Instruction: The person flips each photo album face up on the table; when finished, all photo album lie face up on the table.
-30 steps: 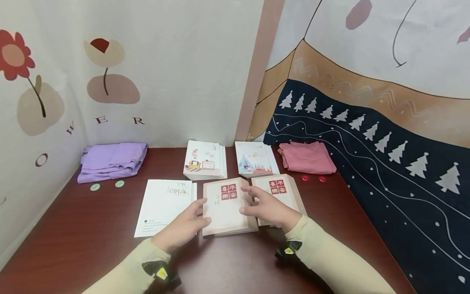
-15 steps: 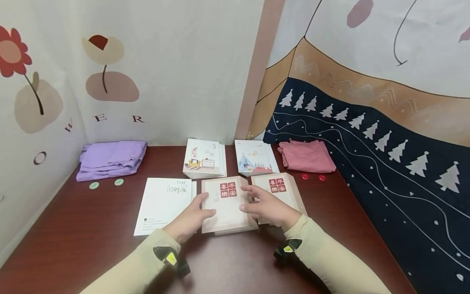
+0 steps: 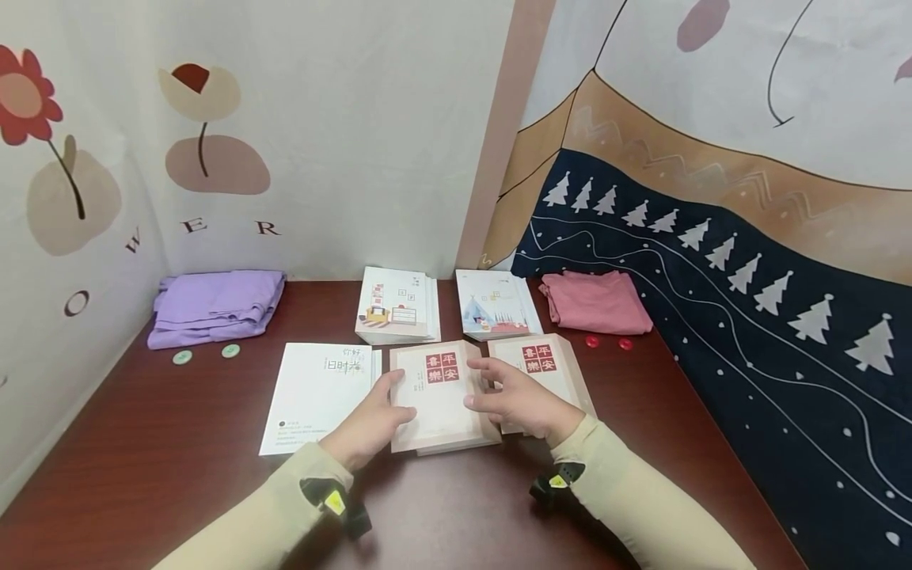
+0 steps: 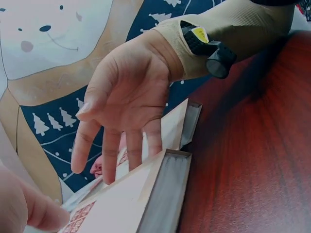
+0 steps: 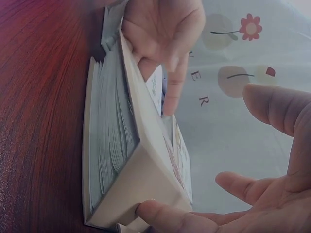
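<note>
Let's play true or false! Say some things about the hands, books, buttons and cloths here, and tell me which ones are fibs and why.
1. The left hand and the right hand are at opposite sides of the middle front book. True.
2. The green buttons lie in front of the purple cloth. True.
3. The right hand is holding the purple cloth. False: it is at the middle front book.
4. The red buttons lie near the pink cloth. True.
5. There are four red buttons. False: there are two.
6. In the head view, the purple cloth is right of the pink cloth. False: it is on the left.
</note>
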Available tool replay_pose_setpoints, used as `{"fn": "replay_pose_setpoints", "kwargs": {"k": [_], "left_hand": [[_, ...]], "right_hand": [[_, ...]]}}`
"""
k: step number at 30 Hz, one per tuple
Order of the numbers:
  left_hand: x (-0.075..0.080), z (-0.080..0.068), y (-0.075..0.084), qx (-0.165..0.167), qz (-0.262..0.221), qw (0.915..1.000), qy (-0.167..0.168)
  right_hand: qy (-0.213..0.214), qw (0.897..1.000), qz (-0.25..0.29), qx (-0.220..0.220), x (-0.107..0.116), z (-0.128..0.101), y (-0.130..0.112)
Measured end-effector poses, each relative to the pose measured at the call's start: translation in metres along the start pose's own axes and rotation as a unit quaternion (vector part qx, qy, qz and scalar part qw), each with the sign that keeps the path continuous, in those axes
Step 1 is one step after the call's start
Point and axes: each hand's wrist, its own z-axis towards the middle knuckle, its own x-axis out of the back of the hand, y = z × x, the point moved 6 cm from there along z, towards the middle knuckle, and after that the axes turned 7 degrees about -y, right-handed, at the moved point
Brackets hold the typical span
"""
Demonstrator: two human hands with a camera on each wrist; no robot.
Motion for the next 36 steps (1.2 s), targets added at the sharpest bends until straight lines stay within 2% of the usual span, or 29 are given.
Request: {"fn": "replay_pose_setpoints", "kwargs": {"k": [5,10,15,19,26,36], "left_hand": [[0.001,0.000,-0.001,-0.009,-0.017,0.9998,0.004],[0.004,-0.002,0.000,-0.033,-0.013,0.9993,0.012],[0.005,-0.007,0.012,-0.076,-0.016,0.9970,0.005],[0.006,-0.011,0.022,-0.097,-0.031,0.9948,-0.005],[0.007,-0.009,0.029,-0.102,-0.044,0.9938,0.000],[0.005,-0.006,0.026,-0.119,-0.084,0.9893,0.003]], "right_hand": [[-0.003,1.000,0.007,0.003,-0.001,-0.001,-0.001],[-0.010,1.000,0.002,0.009,-0.003,-0.001,-0.001],[0.000,0.999,-0.034,0.039,-0.006,-0.003,-0.007],[0.005,0.997,-0.063,0.054,-0.010,-0.001,-0.015],[0.032,0.998,-0.048,0.040,-0.006,0.003,-0.027],[0.012,1.000,-0.021,0.013,-0.003,0.003,-0.025]]}}
